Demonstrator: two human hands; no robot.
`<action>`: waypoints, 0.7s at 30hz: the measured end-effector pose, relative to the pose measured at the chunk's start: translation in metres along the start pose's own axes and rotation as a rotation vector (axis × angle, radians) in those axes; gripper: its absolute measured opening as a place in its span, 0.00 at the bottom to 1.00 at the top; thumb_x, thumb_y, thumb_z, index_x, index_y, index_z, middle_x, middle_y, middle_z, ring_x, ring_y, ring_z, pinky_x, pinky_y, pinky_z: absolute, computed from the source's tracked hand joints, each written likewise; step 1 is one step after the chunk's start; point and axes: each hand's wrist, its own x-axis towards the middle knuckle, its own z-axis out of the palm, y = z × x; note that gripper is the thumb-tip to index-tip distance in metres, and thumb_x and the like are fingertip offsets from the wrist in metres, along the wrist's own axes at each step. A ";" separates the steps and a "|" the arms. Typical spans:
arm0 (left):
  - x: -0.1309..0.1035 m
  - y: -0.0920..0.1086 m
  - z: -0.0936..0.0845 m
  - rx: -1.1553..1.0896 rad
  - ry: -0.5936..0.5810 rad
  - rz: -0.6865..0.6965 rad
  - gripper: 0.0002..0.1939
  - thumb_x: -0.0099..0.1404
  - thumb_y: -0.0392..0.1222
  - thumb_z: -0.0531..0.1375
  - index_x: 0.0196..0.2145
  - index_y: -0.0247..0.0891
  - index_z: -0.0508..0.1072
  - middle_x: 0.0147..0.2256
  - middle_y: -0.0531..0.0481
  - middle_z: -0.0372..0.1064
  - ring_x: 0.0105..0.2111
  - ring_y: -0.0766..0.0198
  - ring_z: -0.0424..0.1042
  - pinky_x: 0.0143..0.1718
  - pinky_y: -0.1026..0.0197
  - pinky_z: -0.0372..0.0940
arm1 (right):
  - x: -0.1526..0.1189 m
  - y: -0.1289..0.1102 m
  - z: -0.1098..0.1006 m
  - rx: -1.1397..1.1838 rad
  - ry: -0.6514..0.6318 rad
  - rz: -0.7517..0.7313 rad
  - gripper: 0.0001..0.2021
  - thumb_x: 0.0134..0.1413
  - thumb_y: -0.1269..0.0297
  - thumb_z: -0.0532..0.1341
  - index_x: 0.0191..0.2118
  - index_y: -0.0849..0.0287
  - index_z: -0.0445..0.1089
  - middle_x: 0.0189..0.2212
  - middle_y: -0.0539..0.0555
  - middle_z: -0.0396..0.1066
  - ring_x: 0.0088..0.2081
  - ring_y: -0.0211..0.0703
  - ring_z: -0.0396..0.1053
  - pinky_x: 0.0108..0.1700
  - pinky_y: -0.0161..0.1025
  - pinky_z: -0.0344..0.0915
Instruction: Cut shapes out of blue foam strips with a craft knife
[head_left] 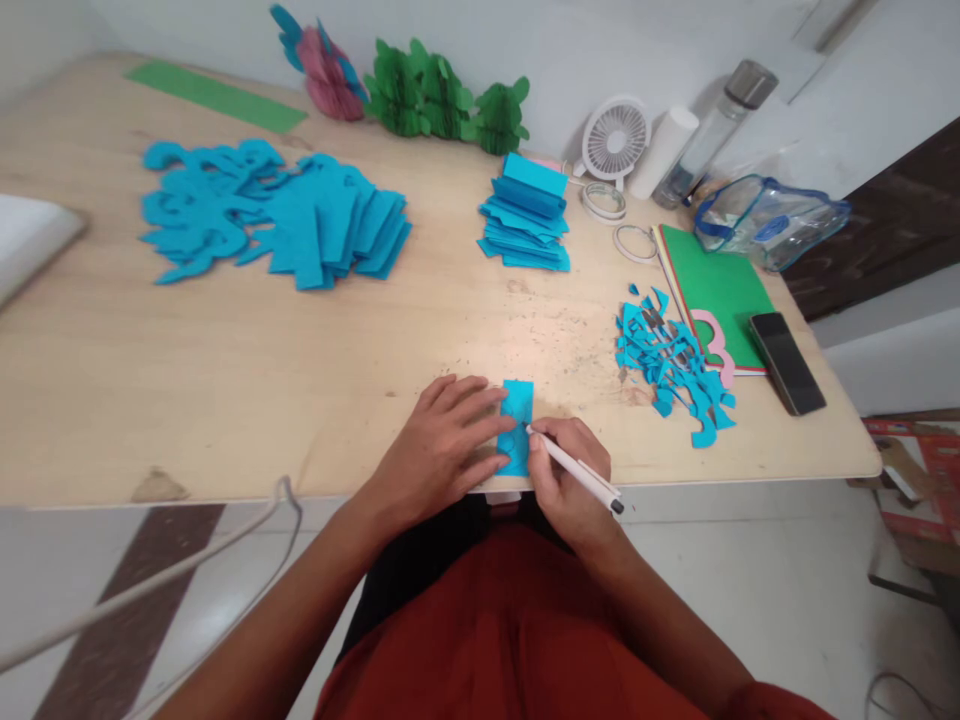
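A small blue paper rectangle (516, 460) lies at the table's front edge, with faint curved lines on it. My left hand (442, 440) rests flat with fingers stretched out, its fingertips pressing the paper's left side. In my right hand (574, 480) is a white pen (577, 468) with a dark end, its tip touching the paper's right part. Beyond the paper sits a stack of folded blue paper strips (525, 215). Blue paper scraps (667, 360) lie to the right, with what looks like scissors partly buried among them.
Cut blue paper shapes (202, 210) and blue paper pieces (337, 220) spread at the left. Green paper decorations (420, 90), a small fan (615, 140), tape rolls (603, 200) and a bottle (712, 130) line the back. A phone (787, 362) lies at the right edge.
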 end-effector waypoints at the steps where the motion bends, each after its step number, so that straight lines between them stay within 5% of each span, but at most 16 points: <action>1: 0.000 0.000 0.000 -0.002 0.002 -0.001 0.14 0.69 0.45 0.56 0.50 0.41 0.73 0.55 0.42 0.68 0.57 0.46 0.62 0.59 0.39 0.54 | 0.000 0.000 0.000 -0.001 -0.001 -0.003 0.08 0.62 0.71 0.54 0.35 0.58 0.70 0.29 0.54 0.74 0.32 0.43 0.72 0.37 0.39 0.68; 21: -0.001 0.000 0.001 -0.009 -0.008 -0.027 0.14 0.68 0.45 0.56 0.50 0.43 0.73 0.56 0.44 0.68 0.58 0.47 0.61 0.61 0.39 0.52 | 0.001 0.000 0.001 0.003 -0.009 0.033 0.08 0.63 0.70 0.55 0.36 0.59 0.70 0.29 0.53 0.73 0.33 0.43 0.71 0.37 0.40 0.67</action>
